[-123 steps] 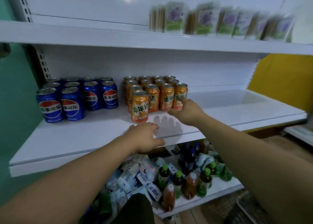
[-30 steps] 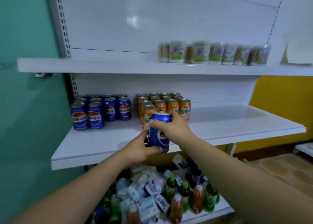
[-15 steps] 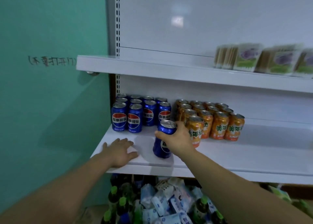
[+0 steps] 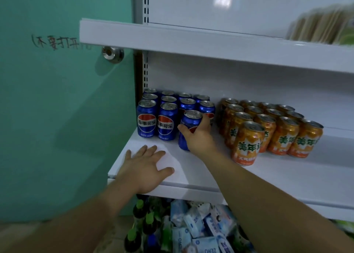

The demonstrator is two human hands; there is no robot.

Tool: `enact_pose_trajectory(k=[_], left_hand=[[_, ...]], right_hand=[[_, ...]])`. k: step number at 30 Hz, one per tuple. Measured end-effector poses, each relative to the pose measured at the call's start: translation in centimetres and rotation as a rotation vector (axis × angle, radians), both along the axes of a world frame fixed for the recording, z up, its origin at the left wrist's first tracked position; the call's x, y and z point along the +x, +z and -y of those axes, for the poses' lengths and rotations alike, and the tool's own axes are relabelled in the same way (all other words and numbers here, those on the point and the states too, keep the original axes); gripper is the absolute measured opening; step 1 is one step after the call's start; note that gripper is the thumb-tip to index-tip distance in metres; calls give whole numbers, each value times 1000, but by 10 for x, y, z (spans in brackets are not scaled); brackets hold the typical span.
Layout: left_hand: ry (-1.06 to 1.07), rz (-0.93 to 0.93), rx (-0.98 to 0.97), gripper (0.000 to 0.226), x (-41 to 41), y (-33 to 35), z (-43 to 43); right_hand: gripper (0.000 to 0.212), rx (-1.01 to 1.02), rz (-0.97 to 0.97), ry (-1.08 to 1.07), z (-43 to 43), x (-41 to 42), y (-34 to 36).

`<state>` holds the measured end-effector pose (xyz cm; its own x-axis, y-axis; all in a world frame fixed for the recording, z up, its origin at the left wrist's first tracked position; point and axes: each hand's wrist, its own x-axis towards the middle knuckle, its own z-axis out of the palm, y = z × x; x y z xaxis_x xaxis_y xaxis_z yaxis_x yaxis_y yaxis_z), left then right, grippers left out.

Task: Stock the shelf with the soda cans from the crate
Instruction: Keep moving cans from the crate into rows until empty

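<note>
My right hand (image 4: 199, 136) is wrapped around a blue soda can (image 4: 188, 121) that stands upright on the white middle shelf (image 4: 277, 176), just in front of the block of several blue cans (image 4: 164, 113) at the shelf's left end. My left hand (image 4: 143, 168) lies flat, fingers spread, on the shelf's front left corner and holds nothing. To the right stands a block of several orange cans (image 4: 268, 126), one of them (image 4: 247, 143) out in front. The crate is out of view.
A green wall (image 4: 57, 109) with handwriting and a metal knob (image 4: 113, 53) borders the shelf on the left. The upper shelf (image 4: 191, 40) carries blurred packets at the right. Below, a lower shelf holds green-capped bottles (image 4: 139, 218) and white-blue packs (image 4: 201, 228).
My right hand has carried the blue can further back and left, up against the blue block. My left hand stays flat on the shelf corner. The view has come closer.
</note>
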<state>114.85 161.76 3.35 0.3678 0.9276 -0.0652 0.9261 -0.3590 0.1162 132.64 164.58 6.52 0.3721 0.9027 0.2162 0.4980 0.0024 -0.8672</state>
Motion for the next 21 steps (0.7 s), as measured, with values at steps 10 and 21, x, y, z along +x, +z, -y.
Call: enact_pose_trajectory(k=[10, 21], left_hand=[[-3, 3, 2, 72, 0, -3, -1], [-2, 8, 6, 72, -1, -3, -2]], right_hand=[[99, -21, -116, 28, -35, 2, -4], [101, -46, -75, 4, -33, 2, -8]])
